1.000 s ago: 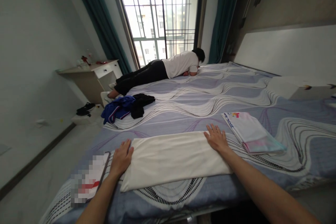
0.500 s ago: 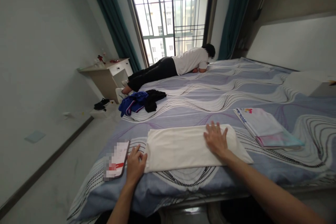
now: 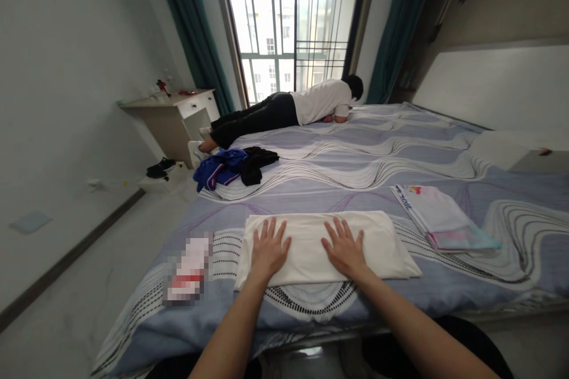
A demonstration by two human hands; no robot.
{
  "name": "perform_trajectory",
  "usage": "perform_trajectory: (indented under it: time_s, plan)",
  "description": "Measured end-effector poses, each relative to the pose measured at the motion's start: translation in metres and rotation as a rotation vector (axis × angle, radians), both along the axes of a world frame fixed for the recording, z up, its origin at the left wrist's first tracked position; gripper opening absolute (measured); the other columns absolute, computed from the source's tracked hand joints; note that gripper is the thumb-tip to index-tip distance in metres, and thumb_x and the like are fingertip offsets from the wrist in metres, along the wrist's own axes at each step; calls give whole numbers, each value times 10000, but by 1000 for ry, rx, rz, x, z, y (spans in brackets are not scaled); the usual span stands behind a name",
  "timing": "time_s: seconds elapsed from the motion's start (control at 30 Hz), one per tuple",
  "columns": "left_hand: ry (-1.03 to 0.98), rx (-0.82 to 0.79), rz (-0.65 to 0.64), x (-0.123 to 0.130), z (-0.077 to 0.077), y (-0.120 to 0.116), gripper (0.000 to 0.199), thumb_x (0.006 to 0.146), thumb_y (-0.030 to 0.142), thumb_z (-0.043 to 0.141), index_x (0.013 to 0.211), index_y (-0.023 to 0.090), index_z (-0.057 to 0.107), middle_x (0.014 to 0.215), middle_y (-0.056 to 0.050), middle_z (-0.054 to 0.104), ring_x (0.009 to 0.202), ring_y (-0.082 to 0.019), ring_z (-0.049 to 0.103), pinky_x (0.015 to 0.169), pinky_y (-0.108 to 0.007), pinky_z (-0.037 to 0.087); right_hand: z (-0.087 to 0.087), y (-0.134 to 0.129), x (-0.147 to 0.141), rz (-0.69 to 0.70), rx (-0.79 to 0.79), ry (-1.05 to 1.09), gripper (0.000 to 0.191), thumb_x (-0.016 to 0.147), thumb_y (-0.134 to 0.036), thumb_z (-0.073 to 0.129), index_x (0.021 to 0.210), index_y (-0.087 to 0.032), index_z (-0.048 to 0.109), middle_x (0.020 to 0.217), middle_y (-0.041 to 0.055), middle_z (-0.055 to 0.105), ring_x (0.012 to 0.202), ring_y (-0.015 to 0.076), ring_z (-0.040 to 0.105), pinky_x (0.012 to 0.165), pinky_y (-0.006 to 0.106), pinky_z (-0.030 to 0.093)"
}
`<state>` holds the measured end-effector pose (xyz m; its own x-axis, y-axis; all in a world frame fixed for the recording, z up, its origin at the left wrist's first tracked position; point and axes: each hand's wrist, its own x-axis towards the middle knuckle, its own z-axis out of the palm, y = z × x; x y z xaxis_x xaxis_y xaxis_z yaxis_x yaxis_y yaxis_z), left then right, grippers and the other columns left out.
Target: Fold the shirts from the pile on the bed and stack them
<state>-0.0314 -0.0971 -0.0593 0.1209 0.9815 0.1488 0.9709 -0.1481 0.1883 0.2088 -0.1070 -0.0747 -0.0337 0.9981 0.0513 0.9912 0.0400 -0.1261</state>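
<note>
White cloth (image 3: 304, 251), seemingly folded into a flat strip, lies near the close edge of the patterned bed (image 3: 329, 186), seen here in the head view. It is directly beneath both your palms, its long axis running left to right across you. Your left hand (image 3: 270, 250) rests near the cloth's left end, fingers spread; your right hand (image 3: 344, 249) lies flat right of its middle, fingers also spread, with more cloth showing beyond it. Neither hand is nearer, since both touch it, and neither pinches anything. Left of the cloth is a pixelated flat item (image 3: 189, 272); right of it and slightly farther off, a printed folded piece (image 3: 444, 219); well beyond it, dark and blue clothing (image 3: 222, 167) and a person lying down (image 3: 306, 105).
</note>
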Motion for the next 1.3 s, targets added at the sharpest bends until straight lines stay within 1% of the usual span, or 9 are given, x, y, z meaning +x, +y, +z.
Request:
perform_trajectory:
  time_s: [0.13,0.23,0.3,0.47,0.57,0.77,1.07,1.2,1.3]
  plan:
    - [64,-26,95,-22,1,9,615,953,537,338,1517,292,367,1623,-93,282,1500,-324,205,1188,-568,178,4,13,99,-274,-24,-57,596,1013,-530,187,1568,-315,224,1652,46,156,1503,294,104,1116,716,82]
    - [64,-17,208,-13,7,13,610,942,546,354,1494,291,410,1608,-126,309,1483,-405,200,1123,-698,177,12,16,129,-377,-65,-43,600,1009,-528,199,1564,-306,247,1649,56,169,1490,347,135,1105,727,106]
    - [55,45,240,8,8,13,592,944,520,364,1469,265,458,1601,-145,318,1477,-462,154,1083,-767,137,18,16,115,-391,-11,-71,595,1012,-483,219,1556,-256,293,1648,78,170,1490,395,87,1098,744,27]
    - [-25,82,-198,63,-2,21,540,970,417,343,1489,291,421,1597,-87,345,1496,-358,194,1170,-655,130,14,19,22,9,51,16,648,995,-516,267,1570,-217,253,1647,68,178,1512,328,29,1167,619,-33]
    - [-43,18,-220,69,-7,36,542,968,458,346,1495,341,395,1598,-66,344,1481,-358,245,1148,-696,127,8,32,-11,15,12,100,724,977,-575,279,1575,-172,225,1644,85,175,1512,322,44,1179,592,-30]
    - [8,-34,-119,26,-5,70,551,977,484,289,1502,342,380,1616,-54,301,1489,-329,241,1164,-626,181,9,71,35,47,-48,105,693,978,-619,250,1568,-256,249,1646,53,186,1507,287,107,1183,574,-8]
    - [52,-135,111,-52,3,96,582,979,439,230,1528,279,332,1634,-64,253,1493,-343,217,1154,-645,191,3,90,165,-268,-97,140,592,1015,-475,224,1564,-256,252,1653,46,164,1512,264,93,1186,562,75]
    - [-93,-92,118,-57,10,86,637,954,456,218,1496,169,392,1596,-129,334,1483,-327,258,1167,-606,233,8,68,188,-279,26,377,570,1011,-342,182,1523,-153,347,1561,105,391,1442,198,319,1172,424,233]
    - [-205,102,259,-88,-9,51,693,902,488,259,1430,80,448,1452,-208,518,1356,-319,478,1116,-527,386,4,18,207,-345,113,425,549,989,-293,176,1389,-137,519,1362,129,599,1245,190,543,1038,342,401]
